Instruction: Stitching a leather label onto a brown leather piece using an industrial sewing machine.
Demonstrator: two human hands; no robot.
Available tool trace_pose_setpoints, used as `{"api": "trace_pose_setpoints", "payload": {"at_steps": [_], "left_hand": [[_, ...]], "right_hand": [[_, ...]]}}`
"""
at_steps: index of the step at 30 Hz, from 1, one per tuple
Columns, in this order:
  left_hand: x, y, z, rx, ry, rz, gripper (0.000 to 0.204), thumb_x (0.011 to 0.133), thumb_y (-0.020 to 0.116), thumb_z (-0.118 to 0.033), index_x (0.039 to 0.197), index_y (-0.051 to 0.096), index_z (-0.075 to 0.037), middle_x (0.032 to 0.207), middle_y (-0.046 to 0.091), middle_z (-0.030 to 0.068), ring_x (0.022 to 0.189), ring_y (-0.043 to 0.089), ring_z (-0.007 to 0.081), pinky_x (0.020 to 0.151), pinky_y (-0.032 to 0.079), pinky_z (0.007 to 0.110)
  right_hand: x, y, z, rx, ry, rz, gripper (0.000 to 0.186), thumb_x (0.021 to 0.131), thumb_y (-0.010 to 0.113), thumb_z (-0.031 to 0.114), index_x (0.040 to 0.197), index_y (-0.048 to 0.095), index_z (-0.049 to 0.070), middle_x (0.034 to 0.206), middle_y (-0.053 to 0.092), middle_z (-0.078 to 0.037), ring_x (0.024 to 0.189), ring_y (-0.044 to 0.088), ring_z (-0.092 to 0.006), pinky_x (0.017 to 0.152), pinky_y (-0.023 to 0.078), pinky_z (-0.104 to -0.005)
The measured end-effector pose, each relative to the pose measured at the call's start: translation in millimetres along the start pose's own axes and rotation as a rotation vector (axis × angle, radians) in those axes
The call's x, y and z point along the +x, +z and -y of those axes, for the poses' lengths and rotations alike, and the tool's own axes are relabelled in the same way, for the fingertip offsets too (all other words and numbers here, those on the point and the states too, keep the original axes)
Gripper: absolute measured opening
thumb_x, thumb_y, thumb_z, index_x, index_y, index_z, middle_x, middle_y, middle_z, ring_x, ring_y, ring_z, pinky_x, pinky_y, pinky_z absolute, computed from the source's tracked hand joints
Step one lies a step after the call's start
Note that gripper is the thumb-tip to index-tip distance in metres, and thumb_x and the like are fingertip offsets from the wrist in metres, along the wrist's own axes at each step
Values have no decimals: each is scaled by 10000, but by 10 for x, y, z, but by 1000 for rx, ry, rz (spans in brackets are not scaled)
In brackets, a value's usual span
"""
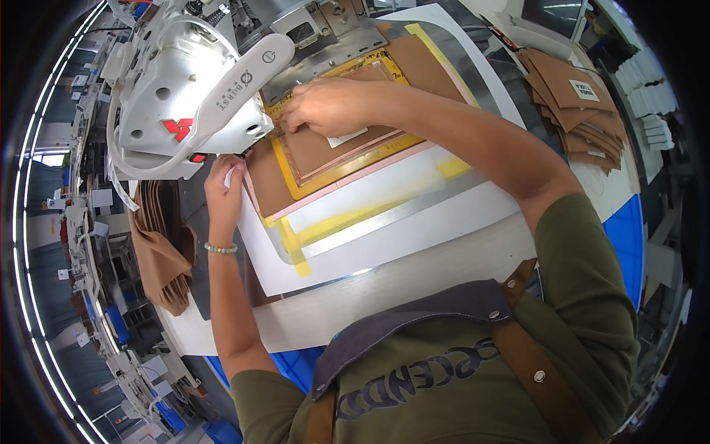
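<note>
From where I am standing, a brown panel (314,159) is lying just below the right hand (325,107) and reaching leftward almost to the left hand (223,189), with a yellow frame (370,160) bordering its middle. The right hand is resting low over it, fingers partly bent and close together, probably to be steadying the panel near the machine; whether they are pinching anything I cannot tell. The left hand is hovering at the panel's left side, fingers curled nearly closed by a small white bit, and I cannot tell if it is gripping that. Strips of yellow tape (362,220) are running nearer the body than both hands, likely marking where the work sits on the white sheet (340,259). A white machine (185,81) is looming above the left hand. Beneath everything, a pale table (421,259) is spreading; brown pieces (159,255) are drooping below and left of the left hand, another brown stack (580,100) is lying well right of the right hand, and light strips (21,222) are glowing far to the left.
</note>
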State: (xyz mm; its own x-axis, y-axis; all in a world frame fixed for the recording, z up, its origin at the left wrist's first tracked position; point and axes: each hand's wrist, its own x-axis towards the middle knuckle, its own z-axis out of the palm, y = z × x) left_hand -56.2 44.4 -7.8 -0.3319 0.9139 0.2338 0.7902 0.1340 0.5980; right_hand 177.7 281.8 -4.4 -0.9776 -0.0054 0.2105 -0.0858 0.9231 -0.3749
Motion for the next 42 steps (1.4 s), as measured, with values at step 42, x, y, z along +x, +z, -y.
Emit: {"api": "trace_pose_setpoints", "payload": {"at_steps": [42], "left_hand": [[-198, 583, -1139, 470, 396, 294, 566, 1031, 697, -289, 1563, 580, -136, 1668, 509, 66, 1505, 471, 401, 1200, 404, 505]], "right_hand": [[-1356, -416, 206, -531, 129, -102, 233, 886, 685, 40, 1119, 685, 42, 1235, 694, -95, 1122, 643, -265, 906, 529, -392]]}}
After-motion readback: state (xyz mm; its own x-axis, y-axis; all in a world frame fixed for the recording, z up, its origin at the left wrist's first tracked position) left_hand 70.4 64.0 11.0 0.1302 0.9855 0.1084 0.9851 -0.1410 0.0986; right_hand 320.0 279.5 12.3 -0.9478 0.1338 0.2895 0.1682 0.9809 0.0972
